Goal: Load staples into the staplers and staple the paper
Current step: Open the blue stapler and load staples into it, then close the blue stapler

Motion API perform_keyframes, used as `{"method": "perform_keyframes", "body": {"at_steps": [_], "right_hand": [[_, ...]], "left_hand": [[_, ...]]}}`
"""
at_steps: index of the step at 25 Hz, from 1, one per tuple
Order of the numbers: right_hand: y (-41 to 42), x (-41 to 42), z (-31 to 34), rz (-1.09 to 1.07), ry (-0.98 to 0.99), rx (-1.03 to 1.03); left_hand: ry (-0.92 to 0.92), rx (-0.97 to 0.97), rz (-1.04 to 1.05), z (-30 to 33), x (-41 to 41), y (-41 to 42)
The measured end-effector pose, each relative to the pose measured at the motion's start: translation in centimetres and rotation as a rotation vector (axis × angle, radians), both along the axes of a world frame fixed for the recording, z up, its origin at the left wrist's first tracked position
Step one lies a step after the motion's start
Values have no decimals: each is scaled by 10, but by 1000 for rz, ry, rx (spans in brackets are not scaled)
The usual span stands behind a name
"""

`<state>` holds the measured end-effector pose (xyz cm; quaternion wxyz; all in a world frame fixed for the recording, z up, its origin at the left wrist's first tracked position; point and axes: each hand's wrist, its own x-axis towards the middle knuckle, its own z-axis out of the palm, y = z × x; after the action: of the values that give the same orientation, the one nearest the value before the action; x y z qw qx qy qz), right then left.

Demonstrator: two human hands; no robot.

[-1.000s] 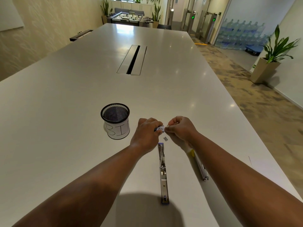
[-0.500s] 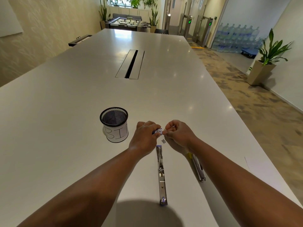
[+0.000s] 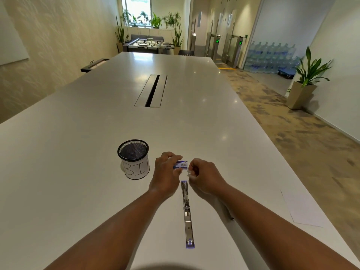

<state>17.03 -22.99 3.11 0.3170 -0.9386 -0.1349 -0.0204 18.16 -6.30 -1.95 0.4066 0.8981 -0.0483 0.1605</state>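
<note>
A stapler [image 3: 187, 213] lies unfolded flat on the white table [image 3: 78, 152], its length running toward me. Just beyond its far end, my left hand [image 3: 165, 176] grips a small blue and white staple box [image 3: 181, 164]. My right hand [image 3: 204, 176] is curled beside the box, pinching something small and pale at its fingertips; I cannot tell what it is. A second stapler is almost hidden under my right forearm, only a dark tip [image 3: 231, 218] showing. A white sheet of paper [image 3: 303, 209] lies near the table's right edge.
A black mesh cup [image 3: 134, 158] with a paper label reading BIN stands left of my hands. A cable slot [image 3: 152, 90] sits in the table's middle. Potted plants, water bottles and a foosball table stand beyond the table.
My hands have drawn slightly apart, so the staple box now shows in my left hand. The camera tilted up, and the second stapler is now covered by my right arm.
</note>
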Motion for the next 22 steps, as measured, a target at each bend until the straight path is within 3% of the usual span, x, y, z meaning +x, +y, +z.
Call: {"method": "perform_keyframes", "body": {"at_steps": [5, 8, 10, 14, 16, 19, 22], "right_hand": [[0, -15, 8, -72, -23, 193], [-1, -27, 20, -38, 93, 425], [1, -36, 26, 4, 180, 605], [3, -54, 34, 22, 266, 744], [1, -66, 34, -27, 253, 735], [2, -90, 19, -155, 84, 458], [8, -114, -4, -118, 72, 352]], "left_hand": [[78, -344, -51, 12, -37, 0], [179, -745, -150, 29, -62, -4], [200, -880, -186, 43, -74, -4], [156, -849, -197, 60, -91, -7], [152, -725, -180, 61, -97, -4], [156, -433, -118, 62, -96, 5], [209, -298, -91, 60, -92, 11]]}}
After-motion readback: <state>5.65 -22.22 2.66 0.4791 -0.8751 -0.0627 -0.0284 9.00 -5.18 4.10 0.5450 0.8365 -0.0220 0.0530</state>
